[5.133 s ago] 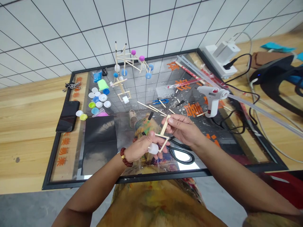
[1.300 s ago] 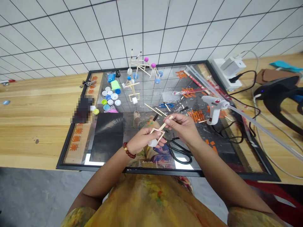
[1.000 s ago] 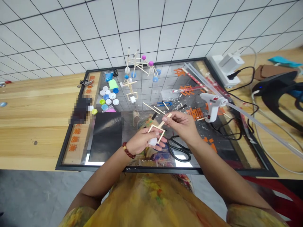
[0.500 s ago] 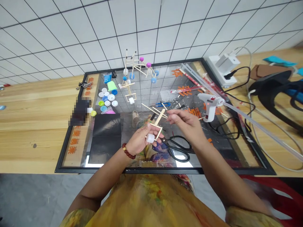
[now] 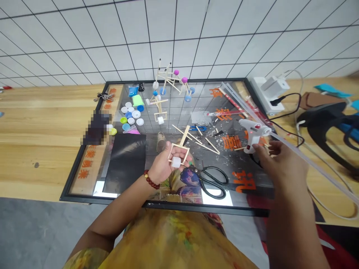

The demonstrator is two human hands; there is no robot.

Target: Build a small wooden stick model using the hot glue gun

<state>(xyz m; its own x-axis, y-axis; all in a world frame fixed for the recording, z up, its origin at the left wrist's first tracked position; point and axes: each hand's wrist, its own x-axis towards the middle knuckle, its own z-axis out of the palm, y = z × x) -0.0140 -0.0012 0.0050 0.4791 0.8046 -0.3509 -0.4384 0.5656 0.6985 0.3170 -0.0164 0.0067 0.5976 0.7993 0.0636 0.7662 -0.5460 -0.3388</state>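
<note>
A small frame of glued wooden sticks [image 5: 184, 136] with a white cylinder-shaped wheel [image 5: 176, 161] at its near end is held in my left hand [image 5: 164, 160], its long double stick pointing away from me. My right hand [image 5: 283, 160] is at the handle of a white hot glue gun [image 5: 249, 136], thumb and fingers apart; whether it touches the handle I cannot tell. A clear glue stick [image 5: 305, 153] juts from the gun's back over that hand. Black-handled scissors [image 5: 214, 181] lie between my hands, and loose wooden sticks [image 5: 212, 146] lie beyond them.
Stick models with coloured wheels [image 5: 171, 80] stand at the back of the glass board [image 5: 179, 204]. Bottle caps [image 5: 131, 121] and a black sheet [image 5: 126, 160] are on the left. On the right are a power strip [image 5: 266, 95], cables [image 5: 288, 129] and a black strap-like object [image 5: 322, 112].
My right hand has moved right, from the stick frame to the glue gun handle. My left hand still holds the frame. The view has shifted slightly.
</note>
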